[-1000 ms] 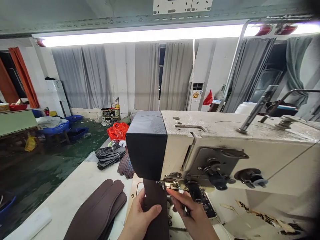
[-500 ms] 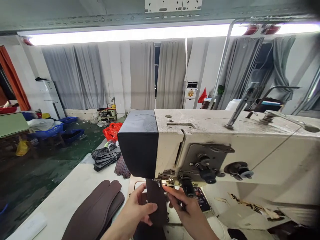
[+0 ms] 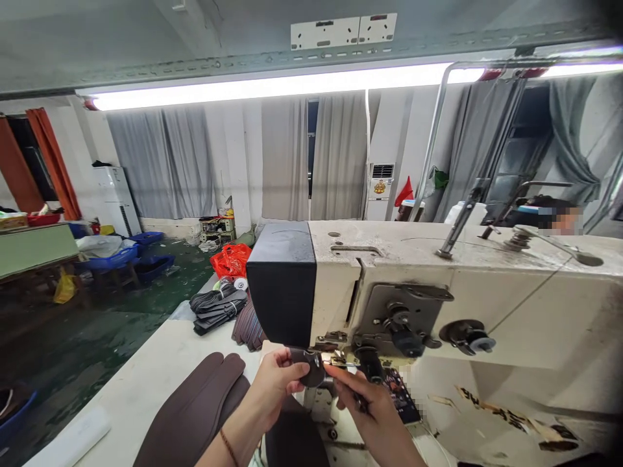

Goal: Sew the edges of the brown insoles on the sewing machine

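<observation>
We are pinching the piece (image 3: 314, 371) under the machine (image 3: 418, 254) with our left hand (image 3: 277, 378), seemingly stitching its rounded end; our right hand (image 3: 367, 402), grip unclear, is resting beside it. The next move is likely calling for steady turning. Left of the stack (image 3: 195, 405), open tabletop (image 3: 158, 373) is running to its edge.

White tabletop (image 3: 160, 366) is occupied by brown pieces (image 3: 187, 415), tied dark bundle (image 3: 219, 308), brownish stack (image 3: 248, 327), white object (image 3: 75, 434), sewing machine (image 3: 413, 259).
</observation>
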`<state>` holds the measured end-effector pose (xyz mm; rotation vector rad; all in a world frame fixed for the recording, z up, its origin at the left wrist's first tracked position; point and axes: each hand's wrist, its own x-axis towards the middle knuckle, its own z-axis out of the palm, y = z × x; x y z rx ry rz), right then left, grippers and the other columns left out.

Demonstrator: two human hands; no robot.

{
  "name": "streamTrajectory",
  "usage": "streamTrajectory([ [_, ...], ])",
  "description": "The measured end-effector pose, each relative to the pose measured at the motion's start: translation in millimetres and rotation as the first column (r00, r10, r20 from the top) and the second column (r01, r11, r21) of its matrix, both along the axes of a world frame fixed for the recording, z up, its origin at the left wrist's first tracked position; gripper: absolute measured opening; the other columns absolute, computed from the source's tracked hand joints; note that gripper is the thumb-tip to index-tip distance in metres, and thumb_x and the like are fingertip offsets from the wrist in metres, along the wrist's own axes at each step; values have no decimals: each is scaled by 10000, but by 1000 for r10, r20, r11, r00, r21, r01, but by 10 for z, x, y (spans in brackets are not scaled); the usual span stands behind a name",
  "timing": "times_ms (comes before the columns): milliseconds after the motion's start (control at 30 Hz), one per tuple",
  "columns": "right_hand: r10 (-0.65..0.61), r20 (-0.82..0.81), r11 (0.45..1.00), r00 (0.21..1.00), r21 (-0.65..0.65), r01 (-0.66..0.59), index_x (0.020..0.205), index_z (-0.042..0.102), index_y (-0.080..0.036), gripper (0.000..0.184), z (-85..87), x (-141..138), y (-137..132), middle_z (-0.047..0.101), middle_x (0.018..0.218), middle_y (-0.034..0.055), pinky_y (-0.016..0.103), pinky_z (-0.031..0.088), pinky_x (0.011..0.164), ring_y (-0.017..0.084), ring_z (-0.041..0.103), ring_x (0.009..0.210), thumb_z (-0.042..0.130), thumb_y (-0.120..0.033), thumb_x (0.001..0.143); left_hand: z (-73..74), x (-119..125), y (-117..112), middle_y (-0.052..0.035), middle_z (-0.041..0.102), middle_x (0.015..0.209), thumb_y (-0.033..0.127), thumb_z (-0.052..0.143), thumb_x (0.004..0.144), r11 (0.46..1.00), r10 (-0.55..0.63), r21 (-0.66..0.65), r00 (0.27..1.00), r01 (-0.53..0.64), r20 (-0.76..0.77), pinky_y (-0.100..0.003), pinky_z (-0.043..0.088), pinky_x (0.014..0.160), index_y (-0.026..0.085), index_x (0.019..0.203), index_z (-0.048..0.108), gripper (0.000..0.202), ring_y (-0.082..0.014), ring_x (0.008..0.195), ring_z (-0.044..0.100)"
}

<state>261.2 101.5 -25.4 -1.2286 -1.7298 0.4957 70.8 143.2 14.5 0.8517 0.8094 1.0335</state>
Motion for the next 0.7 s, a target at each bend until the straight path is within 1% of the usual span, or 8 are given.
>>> streamTrajectory([
  [167, 21, 0, 1000, 1000, 12, -21, 1175, 697, -256, 348, 43, 6, 1, 680, 661, 19, 245, 547, 666, 160, 659, 637, 486, -409, 944, -79, 193, -188, -57, 725, 894, 249, 848, 575, 976, 217, -57, 969, -212, 115, -208, 503, 631, 138, 855, 684, 343, -131, 731, 647],
  [233, 4, 9, 1000, 1000, 17, -4, 1158, 706, -263, 353, 62, 2, -6, 677, 662, 18, 244, 541, 641, 160, 652, 621, 487, -434, 939, -177, 322, -321, -43, 702, 774, 299, 866, 557, 933, 352, -126, 928, -337, 126, -230, 519, 670, 133, 744, 658, 325, -133, 691, 638],
  [300, -12, 19, 1000, 1000, 9, 11, 1152, 707, -278, 346, 66, -1, -10, 691, 697, 18, 248, 538, 646, 159, 651, 629, 496, -442, 933, -263, 407, -451, -13, 635, 603, 378, 883, 517, 909, 397, -180, 913, -376, 97, -228, 501, 575, 138, 641, 619, 378, -123, 558, 594],
  [400, -17, 26, 1000, 1000, -2, 17, 1154, 704, -289, 342, 44, -5, -7, 704, 735, 22, 258, 533, 662, 163, 651, 658, 497, -446, 932, -237, 324, -496, 15, 579, 524, 501, 819, 587, 967, 255, 13, 967, -255, -17, -220, 394, 425, 169, 629, 587, 406, -106, 418, 498],
  [467, -16, 17, 1000, 1000, 9, 16, 1157, 704, -275, 357, 19, -9, 3, 694, 721, 27, 262, 529, 663, 164, 642, 652, 487, -452, 934, -91, 128, -348, 6, 616, 614, 469, 746, 704, 935, 265, 282, 952, -215, -152, -210, 426, 522, 188, 687, 600, 317, -125, 550, 559],
  [500, -13, 9, 1000, 1000, 15, 13, 1159, 704, -264, 367, 7, -11, 8, 690, 719, 31, 264, 528, 663, 164, 638, 649, 481, -453, 936, 3, 10, -226, -3, 651, 706, 432, 707, 757, 925, 278, 326, 933, -197, -228, -206, 447, 609, 198, 747, 621, 250, -140, 670, 594],
  [600, -18, -14, 1000, 1000, 11, 18, 1160, 704, -247, 375, -13, -17, 17, 698, 750, 41, 267, 535, 684, 165, 646, 660, 482, -448, 935, 241, -307, 166, -17, 660, 631, 343, 788, 669, 968, 60, 248, 941, 26, -333, -208, 424, 560, 148, 697, 680, 224, -148, 609, 585],
  [700, -32, -16, 999, 999, 6, 32, 1153, 710, -257, 365, -2, -24, 4, 711, 761, 41, 268, 542, 692, 167, 656, 663, 499, -450, 926, 286, -471, 290, -36, 682, 616, 297, 865, 546, 955, -198, 139, 913, 262, -357, -204, 402, 507, 103, 729, 712, 308, -133, 519, 571],
])
